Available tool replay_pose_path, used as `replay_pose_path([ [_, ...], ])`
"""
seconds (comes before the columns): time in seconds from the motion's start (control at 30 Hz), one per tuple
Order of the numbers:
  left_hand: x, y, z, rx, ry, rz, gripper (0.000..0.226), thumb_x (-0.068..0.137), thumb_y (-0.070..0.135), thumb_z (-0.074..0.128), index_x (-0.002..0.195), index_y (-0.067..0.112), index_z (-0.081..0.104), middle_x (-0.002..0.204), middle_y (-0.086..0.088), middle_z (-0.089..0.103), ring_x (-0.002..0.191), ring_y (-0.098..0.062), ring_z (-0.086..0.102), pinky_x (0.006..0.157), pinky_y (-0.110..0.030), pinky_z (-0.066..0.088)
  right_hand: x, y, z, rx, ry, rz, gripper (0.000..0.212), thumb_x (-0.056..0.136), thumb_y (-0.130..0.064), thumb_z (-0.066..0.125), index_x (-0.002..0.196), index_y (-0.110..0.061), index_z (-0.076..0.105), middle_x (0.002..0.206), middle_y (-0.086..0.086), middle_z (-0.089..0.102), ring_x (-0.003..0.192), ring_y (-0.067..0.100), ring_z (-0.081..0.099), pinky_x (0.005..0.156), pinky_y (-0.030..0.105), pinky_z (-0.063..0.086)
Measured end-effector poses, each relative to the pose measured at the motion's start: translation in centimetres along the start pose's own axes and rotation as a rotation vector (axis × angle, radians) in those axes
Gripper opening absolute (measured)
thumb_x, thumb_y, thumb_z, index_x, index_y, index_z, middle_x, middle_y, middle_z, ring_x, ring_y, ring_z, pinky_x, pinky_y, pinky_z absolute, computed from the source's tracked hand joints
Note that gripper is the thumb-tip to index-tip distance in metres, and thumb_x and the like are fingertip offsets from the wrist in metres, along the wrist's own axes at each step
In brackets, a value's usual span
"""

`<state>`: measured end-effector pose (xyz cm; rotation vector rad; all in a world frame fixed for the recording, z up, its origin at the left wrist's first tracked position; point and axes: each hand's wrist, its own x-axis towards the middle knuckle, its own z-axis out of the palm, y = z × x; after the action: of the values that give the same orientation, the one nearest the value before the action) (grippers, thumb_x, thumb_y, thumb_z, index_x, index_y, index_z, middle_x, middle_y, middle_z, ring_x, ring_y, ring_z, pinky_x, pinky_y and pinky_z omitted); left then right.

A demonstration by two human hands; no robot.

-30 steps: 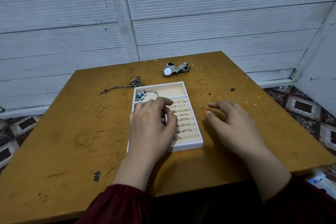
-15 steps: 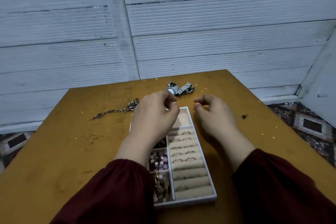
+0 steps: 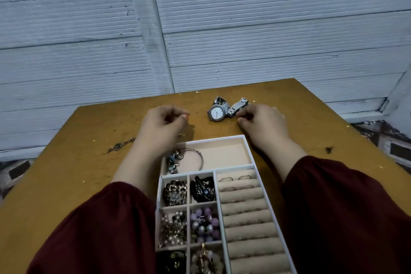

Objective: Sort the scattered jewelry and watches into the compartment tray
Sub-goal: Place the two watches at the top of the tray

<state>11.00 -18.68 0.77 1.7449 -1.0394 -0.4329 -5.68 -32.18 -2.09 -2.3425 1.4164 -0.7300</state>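
Note:
The white compartment tray (image 3: 250,153) lies on the table in front of me. Its wide far compartment holds a silver charm bangle (image 3: 201,158). Small left cells hold beaded pieces (image 3: 203,224), and the right roll rows hold rings (image 3: 226,178). A silver watch (image 3: 216,112) lies beyond the tray. My right hand (image 3: 263,123) is beside it, fingertips curled onto the end of its metal band. My left hand (image 3: 160,128) hovers with curled fingers over the right end of a metal chain (image 3: 120,146). Whether it holds the chain is hidden.
The brown wooden table (image 3: 66,184) ends just behind the watch, close to a white corrugated wall (image 3: 244,40). Dark red sleeves cover both forearms on either side of the tray. A dark speck (image 3: 328,149) marks the table at the right.
Both hands have moved past the tray's far edge. My left hand shifted left onto the chain's end and my right hand reached the watch band. The camera moved closer over the tray.

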Motion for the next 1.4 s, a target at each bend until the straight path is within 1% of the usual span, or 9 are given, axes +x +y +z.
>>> replay_pose_path([
  [0.07, 0.1, -0.9, 0.2, -0.066, 0.102, -0.018, 0.018, 0.09, 0.007, 0.058, 0.085, 0.022, 0.067, 0.091, -0.02, 0.064, 0.075, -0.017, 0.059, 0.057, -0.029, 0.055, 0.3, -0.1, 0.4, -0.049, 0.006, -0.009, 0.019, 0.088, -0.033, 0.061, 0.104, -0.032, 0.07, 0.107, 0.0, 0.068, 0.109, 0.03, 0.055, 0.091, 0.036, 0.043],
  [0.17, 0.0, -1.6, 0.2, -0.122, 0.212, -0.021, 0.018, 0.091, 0.002, 0.055, 0.092, 0.016, 0.066, 0.089, -0.017, 0.065, 0.065, -0.003, 0.063, 0.044, -0.015, 0.048, 0.5, -0.3, 0.7, -0.095, 0.005, -0.016, 0.02, 0.088, -0.036, 0.061, 0.106, -0.034, 0.069, 0.111, 0.001, 0.067, 0.111, 0.031, 0.054, 0.092, 0.037, 0.043],
  [0.3, 0.1, -1.6, 0.2, -0.168, 0.268, 0.029, 0.017, 0.091, -0.004, 0.052, 0.101, 0.004, 0.064, 0.075, -0.007, 0.061, 0.054, 0.007, 0.061, 0.05, -0.008, 0.044, 0.5, -0.3, 0.8, -0.13, 0.0, -0.032, 0.023, 0.089, -0.038, 0.059, 0.11, -0.035, 0.068, 0.115, 0.002, 0.065, 0.111, 0.031, 0.052, 0.092, 0.037, 0.042],
  [0.63, 0.2, -2.0, 0.6, -0.139, 0.278, 0.047, 0.02, 0.09, -0.004, 0.052, 0.096, 0.01, 0.065, 0.076, -0.004, 0.062, 0.057, 0.01, 0.061, 0.049, -0.007, 0.043, 0.8, -0.3, 0.7, -0.056, -0.059, 0.054, 0.013, 0.086, -0.034, 0.064, 0.098, -0.032, 0.068, 0.11, -0.001, 0.066, 0.115, 0.029, 0.052, 0.099, 0.039, 0.039],
  [0.8, 0.4, -2.3, 0.6, -0.119, 0.272, 0.043, 0.023, 0.089, 0.0, 0.054, 0.09, 0.02, 0.065, 0.077, -0.005, 0.062, 0.059, 0.01, 0.06, 0.05, -0.012, 0.047, 1.0, -0.5, 0.3, -0.022, -0.14, 0.12, 0.003, 0.084, -0.031, 0.063, 0.084, -0.034, 0.06, 0.112, -0.003, 0.066, 0.116, 0.029, 0.053, 0.101, 0.04, 0.038],
  [0.93, 0.4, -2.4, 0.7, -0.109, 0.254, 0.01, 0.02, 0.09, 0.006, 0.056, 0.093, 0.021, 0.067, 0.074, 0.002, 0.057, 0.056, 0.011, 0.056, 0.049, -0.03, 0.056, 1.1, -0.7, 0.0, 0.029, -0.175, 0.172, 0.012, 0.078, -0.031, 0.066, 0.072, -0.03, 0.055, 0.11, -0.004, 0.066, 0.114, 0.028, 0.054, 0.102, 0.041, 0.038],
  [1.13, 0.6, -2.1, 0.8, -0.114, 0.227, 0.08, 0.021, 0.089, -0.001, 0.055, 0.091, 0.016, 0.066, 0.074, -0.004, 0.059, 0.055, 0.008, 0.054, 0.05, -0.008, 0.043, 0.7, -0.5, -0.1, 0.159, -0.134, 0.142, 0.02, 0.078, -0.024, 0.069, 0.066, -0.031, 0.054, 0.074, -0.015, 0.062, 0.094, 0.018, 0.063, 0.094, 0.043, 0.045],
  [1.27, 1.3, -2.0, 0.8, -0.071, 0.152, 0.1, 0.023, 0.088, 0.003, 0.058, 0.087, 0.025, 0.066, 0.082, -0.02, 0.065, 0.064, -0.006, 0.055, 0.062, -0.021, 0.048, 0.5, -0.4, 0.3, 0.226, -0.069, 0.094, 0.024, 0.078, -0.019, 0.069, 0.065, -0.033, 0.055, 0.07, -0.014, 0.063, 0.086, 0.015, 0.063, 0.091, 0.043, 0.047],
  [1.4, 2.6, -1.2, 1.3, -0.032, 0.013, 0.107, 0.02, 0.089, 0.004, 0.06, 0.089, 0.024, 0.066, 0.073, 0.001, 0.059, 0.057, -0.004, 0.054, 0.056, -0.019, 0.047, 0.5, -0.3, 0.8, 0.36, -0.005, 0.081, 0.025, 0.078, -0.012, 0.064, 0.065, -0.033, 0.059, 0.065, -0.013, 0.06, 0.076, 0.015, 0.061, 0.082, 0.043, 0.051],
])
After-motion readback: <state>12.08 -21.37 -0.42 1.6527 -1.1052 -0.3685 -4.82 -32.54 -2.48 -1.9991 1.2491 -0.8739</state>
